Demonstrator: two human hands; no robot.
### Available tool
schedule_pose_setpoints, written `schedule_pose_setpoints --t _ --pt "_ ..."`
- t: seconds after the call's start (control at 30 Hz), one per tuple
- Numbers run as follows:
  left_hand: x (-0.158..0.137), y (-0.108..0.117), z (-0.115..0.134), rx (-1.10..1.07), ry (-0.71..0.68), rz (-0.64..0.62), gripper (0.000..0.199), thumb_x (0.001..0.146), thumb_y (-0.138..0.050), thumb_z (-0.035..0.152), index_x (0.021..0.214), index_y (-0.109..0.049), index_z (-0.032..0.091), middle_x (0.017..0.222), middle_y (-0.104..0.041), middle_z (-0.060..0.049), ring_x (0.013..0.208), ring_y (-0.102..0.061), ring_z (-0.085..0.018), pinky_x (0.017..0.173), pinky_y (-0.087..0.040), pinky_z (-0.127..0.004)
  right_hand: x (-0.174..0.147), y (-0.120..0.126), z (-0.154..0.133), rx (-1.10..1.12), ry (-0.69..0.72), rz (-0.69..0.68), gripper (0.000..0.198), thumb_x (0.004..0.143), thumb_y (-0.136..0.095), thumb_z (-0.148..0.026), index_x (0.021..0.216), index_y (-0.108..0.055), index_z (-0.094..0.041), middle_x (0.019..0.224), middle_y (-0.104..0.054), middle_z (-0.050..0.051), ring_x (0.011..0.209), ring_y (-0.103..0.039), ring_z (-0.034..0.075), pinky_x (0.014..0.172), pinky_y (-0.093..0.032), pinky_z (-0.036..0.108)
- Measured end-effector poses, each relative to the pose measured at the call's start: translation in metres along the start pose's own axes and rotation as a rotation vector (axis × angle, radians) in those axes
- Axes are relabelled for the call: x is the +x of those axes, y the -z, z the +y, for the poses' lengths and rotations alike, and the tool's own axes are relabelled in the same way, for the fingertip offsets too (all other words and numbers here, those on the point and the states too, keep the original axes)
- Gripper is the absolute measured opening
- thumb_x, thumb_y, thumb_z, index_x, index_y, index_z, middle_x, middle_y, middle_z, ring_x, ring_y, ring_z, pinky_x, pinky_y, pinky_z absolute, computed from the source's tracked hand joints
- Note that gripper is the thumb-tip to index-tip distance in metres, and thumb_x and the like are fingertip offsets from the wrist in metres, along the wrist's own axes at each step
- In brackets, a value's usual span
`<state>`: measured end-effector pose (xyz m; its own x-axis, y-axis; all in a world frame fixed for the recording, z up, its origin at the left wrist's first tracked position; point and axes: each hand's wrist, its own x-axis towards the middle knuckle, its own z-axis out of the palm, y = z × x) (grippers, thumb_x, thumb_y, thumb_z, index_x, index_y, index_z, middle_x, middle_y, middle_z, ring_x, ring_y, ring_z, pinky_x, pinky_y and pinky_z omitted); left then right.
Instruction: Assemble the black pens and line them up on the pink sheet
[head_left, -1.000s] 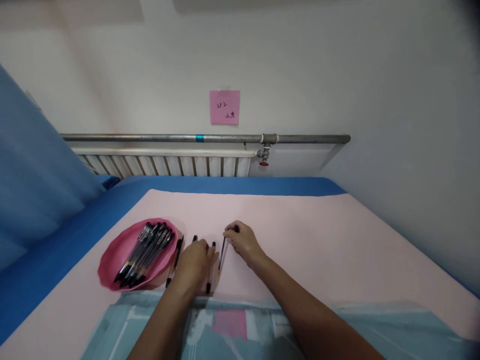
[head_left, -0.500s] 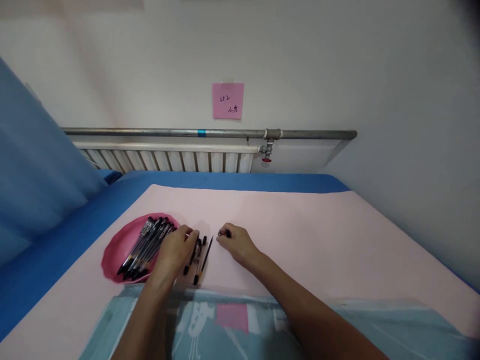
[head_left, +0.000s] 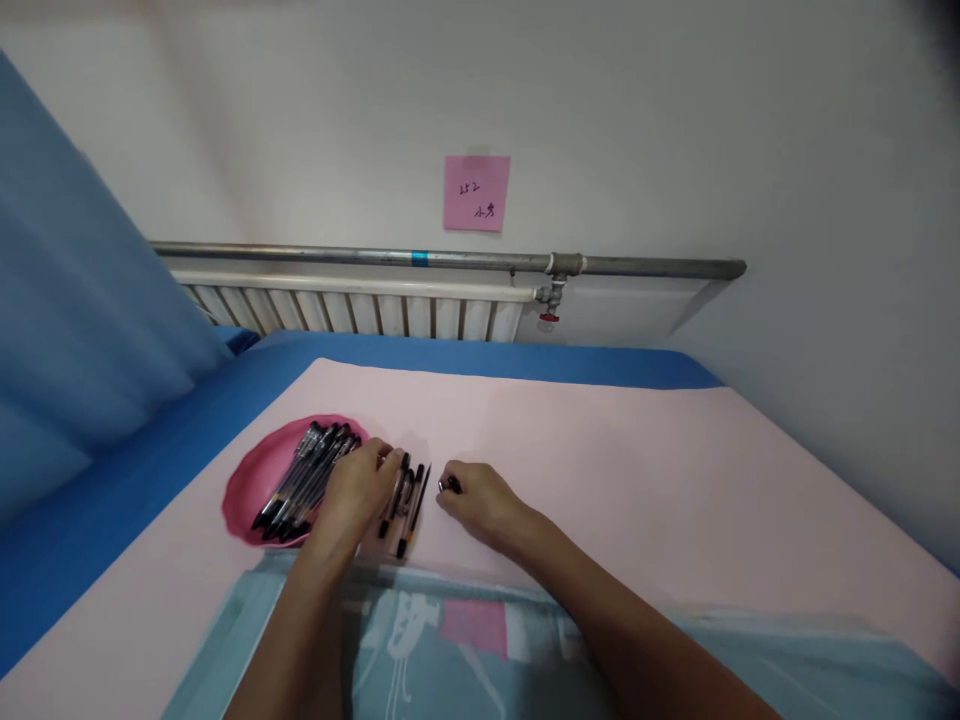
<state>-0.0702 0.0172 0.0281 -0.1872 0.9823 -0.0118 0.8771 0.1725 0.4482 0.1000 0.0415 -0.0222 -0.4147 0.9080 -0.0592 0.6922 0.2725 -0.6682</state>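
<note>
My right hand (head_left: 480, 500) is closed around a small black pen part (head_left: 451, 484) with a shiny end. It rests on the pink surface, to the right of the loose pen pieces. My left hand (head_left: 365, 482) has its fingers bent together at the upper end of those pieces; what they grip, if anything, is hidden. Between the hands lie a thin refill (head_left: 414, 512) with a dark tip and a clear pen barrel (head_left: 405, 500) with black ends, among other pen parts. Left of my left hand, a pink bowl (head_left: 238, 500) holds many black-and-clear pens (head_left: 311, 475), partly covered by that hand.
A pale pink sheet (head_left: 600, 470) covers the blue-edged table (head_left: 480, 358). Blue-green patterned cloth (head_left: 420, 650) lies along the near side. Behind stand a radiator (head_left: 360, 312) and a metal pipe (head_left: 315, 254) with a valve (head_left: 551, 300). A blue curtain (head_left: 82, 330) hangs left.
The view has shifted slightly, moving the scene rightward. My right hand has turned a little and lowered relative to the pen pieces. The left hand stays beside them.
</note>
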Motion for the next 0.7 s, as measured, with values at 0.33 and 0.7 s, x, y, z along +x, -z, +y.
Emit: schedule_pose_setpoints --t 0.33,0.7 --pt "0.001 0.0 0.0 0.021 0.013 -0.019 0.032 0.083 -0.039 0.034 0.086 -0.064 0.015 0.081 -0.068 -0.008 0.074 -0.06 -0.018 0.061 -0.034 -0.025 -0.016 0.002 -0.028 -0.158 0.071 -0.148 0.008 0.07 -0.052 -0.02 0.062 -0.055 -0.018 0.062 -0.055 0.001 0.053 -0.042 0.01 0.049 -0.022 0.023" --pt "0.001 -0.001 0.001 0.07 -0.001 -0.044 0.035 0.083 -0.038 0.035 0.091 -0.064 0.013 0.088 -0.069 -0.011 0.084 -0.061 -0.022 0.067 -0.037 -0.027 -0.006 -0.001 -0.016 0.009 0.011 0.063 0.028 0.069 -0.052 -0.013 0.096 -0.056 -0.016 0.089 -0.06 0.006 0.074 -0.052 0.015 0.064 -0.036 0.024"
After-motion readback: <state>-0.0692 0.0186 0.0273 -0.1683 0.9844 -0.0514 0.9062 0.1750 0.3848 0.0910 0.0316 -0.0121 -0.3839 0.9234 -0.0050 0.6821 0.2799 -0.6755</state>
